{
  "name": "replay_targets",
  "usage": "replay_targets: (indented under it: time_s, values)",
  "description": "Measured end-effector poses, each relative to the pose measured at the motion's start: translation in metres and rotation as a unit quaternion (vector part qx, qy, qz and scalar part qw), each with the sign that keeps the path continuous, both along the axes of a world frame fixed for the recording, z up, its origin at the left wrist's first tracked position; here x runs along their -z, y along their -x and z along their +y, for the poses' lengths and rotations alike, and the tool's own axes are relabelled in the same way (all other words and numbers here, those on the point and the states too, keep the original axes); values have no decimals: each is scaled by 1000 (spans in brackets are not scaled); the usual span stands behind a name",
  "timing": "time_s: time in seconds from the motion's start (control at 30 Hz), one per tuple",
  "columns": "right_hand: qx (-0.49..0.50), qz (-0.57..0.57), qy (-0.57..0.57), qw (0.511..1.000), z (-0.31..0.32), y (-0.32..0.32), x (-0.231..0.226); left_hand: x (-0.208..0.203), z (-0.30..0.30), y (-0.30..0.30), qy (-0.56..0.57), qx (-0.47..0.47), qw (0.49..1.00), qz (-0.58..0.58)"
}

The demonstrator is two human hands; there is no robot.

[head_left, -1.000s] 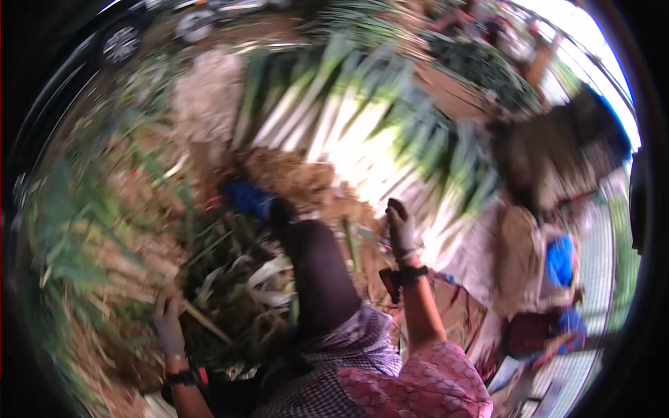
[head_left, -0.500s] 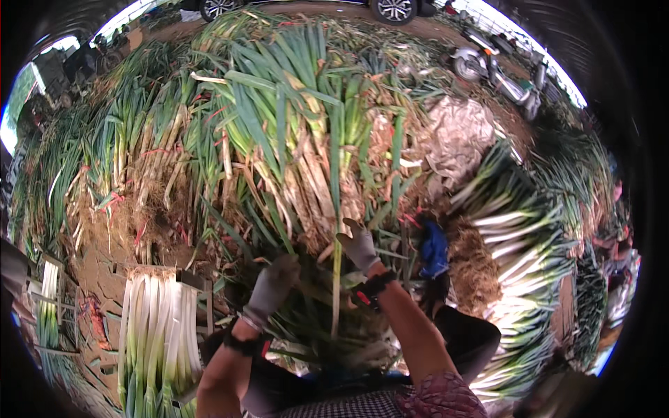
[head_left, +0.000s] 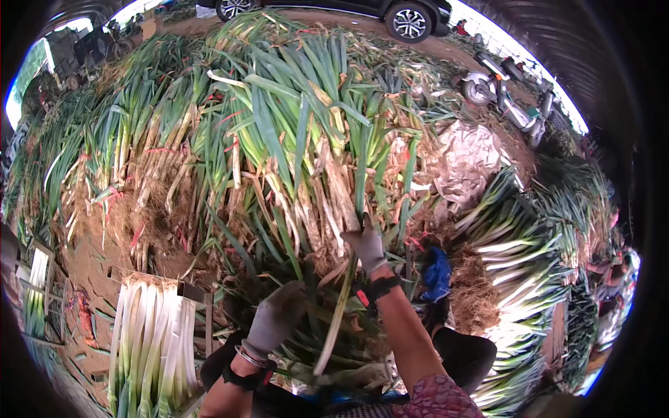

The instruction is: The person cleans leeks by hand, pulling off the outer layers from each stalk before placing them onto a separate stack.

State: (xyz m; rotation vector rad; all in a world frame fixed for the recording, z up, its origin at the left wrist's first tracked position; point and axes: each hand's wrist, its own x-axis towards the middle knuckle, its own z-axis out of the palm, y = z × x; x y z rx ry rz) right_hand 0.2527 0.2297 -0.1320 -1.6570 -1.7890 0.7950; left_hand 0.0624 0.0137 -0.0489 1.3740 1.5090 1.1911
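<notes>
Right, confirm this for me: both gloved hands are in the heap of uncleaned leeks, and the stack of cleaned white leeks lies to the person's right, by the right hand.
Not quite. The stack of cleaned white leeks lies to the person's left, beside the left hand, as the head view shows. The rest holds: the left hand and the right hand are both gloved and in the heap of uncleaned leeks.

Sunlit dirt ground (head_left: 104, 230), parked car (head_left: 390, 14)
</notes>
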Motion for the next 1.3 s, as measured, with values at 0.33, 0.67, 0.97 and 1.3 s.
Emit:
replay_targets:
  time_s: [0.33,0.67,0.97,1.3]
  values:
    - [29,184,-244,952,-55,-29,-39,19,8,-7,-28,-5,999,17]
    - [10,-50,-21,998,-7,-57,100,13,22,-35,35,3,999,-7]
    - [30,464,67,883,-47,-25,33,6,24,-37,-28,15,999,24]
    - [-161,-60,-119,978,-264,-92,-18,23,68,-67,93,86,850,-511]
